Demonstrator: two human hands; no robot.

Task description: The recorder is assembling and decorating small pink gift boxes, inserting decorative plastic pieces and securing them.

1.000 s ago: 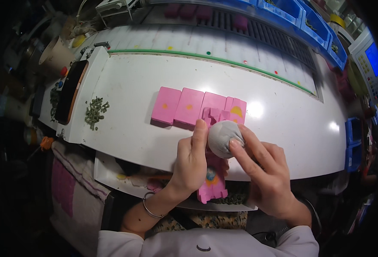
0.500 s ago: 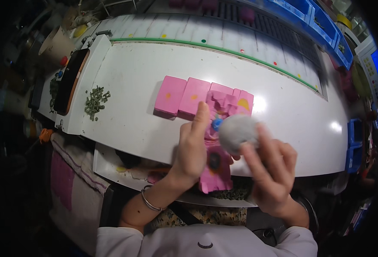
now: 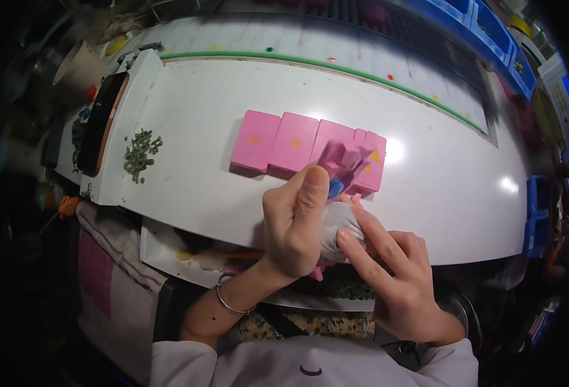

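Observation:
My left hand, thumb up, is closed round a soft pink rubber mould with folded, uneven edges. A small blue piece shows beside the thumb, against the mould. In my right hand is a rounded, grey-white cloth pouch, held by the fingertips against the mould's lower part. The pouch and my left hand hide most of that lower part. Just beyond my hands stands a row of pink blocks with yellow marks, partly covered by the mould.
Small green pieces lie in a heap on the white table, near a dark phone at the left. Blue bins stand at the far right. More green bits sit in a tray below the table's front edge.
The pouch has moved down and left, from above the mould onto its lower part, with my right hand following. The mould has tilted, and its dark hollow is now hidden.

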